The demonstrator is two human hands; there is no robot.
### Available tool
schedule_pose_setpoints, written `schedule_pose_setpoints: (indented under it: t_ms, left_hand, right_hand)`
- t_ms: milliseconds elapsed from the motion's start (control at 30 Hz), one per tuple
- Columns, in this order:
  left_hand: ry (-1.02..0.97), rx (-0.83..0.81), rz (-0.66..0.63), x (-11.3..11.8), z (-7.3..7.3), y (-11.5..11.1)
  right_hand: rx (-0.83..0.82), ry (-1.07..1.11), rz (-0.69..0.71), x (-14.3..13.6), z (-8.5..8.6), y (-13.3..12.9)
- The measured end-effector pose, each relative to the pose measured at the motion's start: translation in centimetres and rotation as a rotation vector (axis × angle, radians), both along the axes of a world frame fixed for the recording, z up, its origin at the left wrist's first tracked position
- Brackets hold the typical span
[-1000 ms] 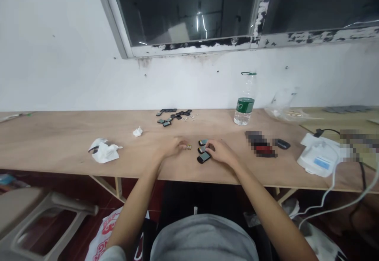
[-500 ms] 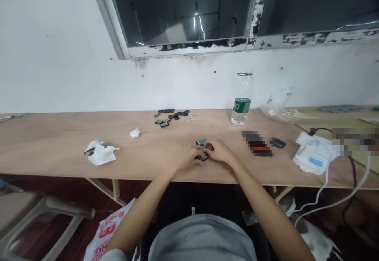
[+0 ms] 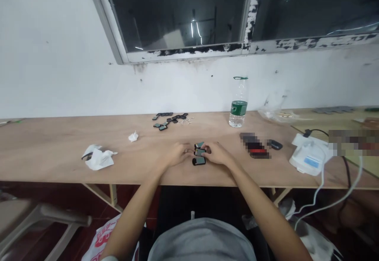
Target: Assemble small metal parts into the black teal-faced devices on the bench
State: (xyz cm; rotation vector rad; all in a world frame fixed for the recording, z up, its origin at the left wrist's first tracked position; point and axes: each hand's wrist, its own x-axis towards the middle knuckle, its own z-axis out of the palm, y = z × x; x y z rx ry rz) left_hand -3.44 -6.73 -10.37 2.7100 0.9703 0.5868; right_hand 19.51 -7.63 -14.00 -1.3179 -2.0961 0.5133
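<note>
Three small dark pieces with grey-green faces lie in a column near the table's front edge: a back one (image 3: 199,145), a middle one (image 3: 200,152) and a front one (image 3: 199,161). My right hand (image 3: 215,153) has its fingers closed on the right end of the middle piece. To the left, my left hand (image 3: 178,154) rests low over the table, fingers apart, with its fingertips close to the middle piece's left end. Further back, several similar dark pieces (image 3: 163,127) lie beside small white bits (image 3: 185,121).
A water bottle (image 3: 238,109) stands at the back. Crumpled tissues (image 3: 100,158) lie on the left. On the right are a blurred dark object (image 3: 254,145), a black oval item (image 3: 275,144), a white box (image 3: 309,160) with cables and a clear plastic bag (image 3: 276,113).
My left hand has moved left, off the pieces, and its fingers have spread. The front and middle pieces now show more fully. The view has shifted slightly.
</note>
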Motion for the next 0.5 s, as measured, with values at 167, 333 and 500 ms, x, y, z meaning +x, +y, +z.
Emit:
schedule_pose_setpoints:
  t_ms: [167,333,500]
  left_hand:
    - [-0.054,0.120,0.029,0.3,-1.1,0.7]
    - [-0.159,0.229,0.014,0.8,-1.6,0.7]
    - [-0.255,0.290,-0.011,1.2,-1.9,0.7]
  right_hand:
    - [0.014,0.162,-0.004,-0.1,0.3,-0.1]
    - [-0.063,0.535,0.056,-0.5,0.8,0.0]
    - [-0.164,0.761,0.097,-0.6,1.0,0.0]
